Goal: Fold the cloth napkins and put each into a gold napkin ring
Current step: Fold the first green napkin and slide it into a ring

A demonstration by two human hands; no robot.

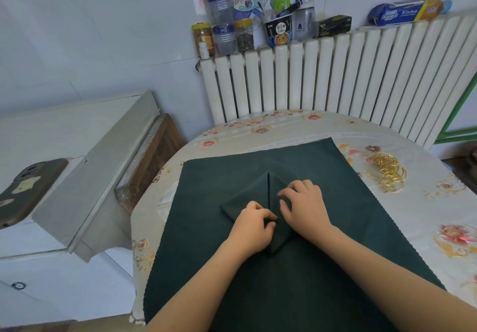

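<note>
A dark green napkin [251, 194], folded to a kite shape with a centre seam, lies on top of a flat dark green cloth [219, 176] spread over the table. My left hand [254, 224] pinches a fold of the napkin near its middle. My right hand [303, 206] rests on the napkin's right flap with curled fingertips pressing down. A pile of several gold napkin rings [388, 171] lies on the table to the right, apart from both hands.
The round table [413, 215] has a flowered cover. A white radiator [335, 78] stands behind it, with jars and boxes [224, 34] on top. A white counter [77, 163] with a phone [28, 189] sits to the left.
</note>
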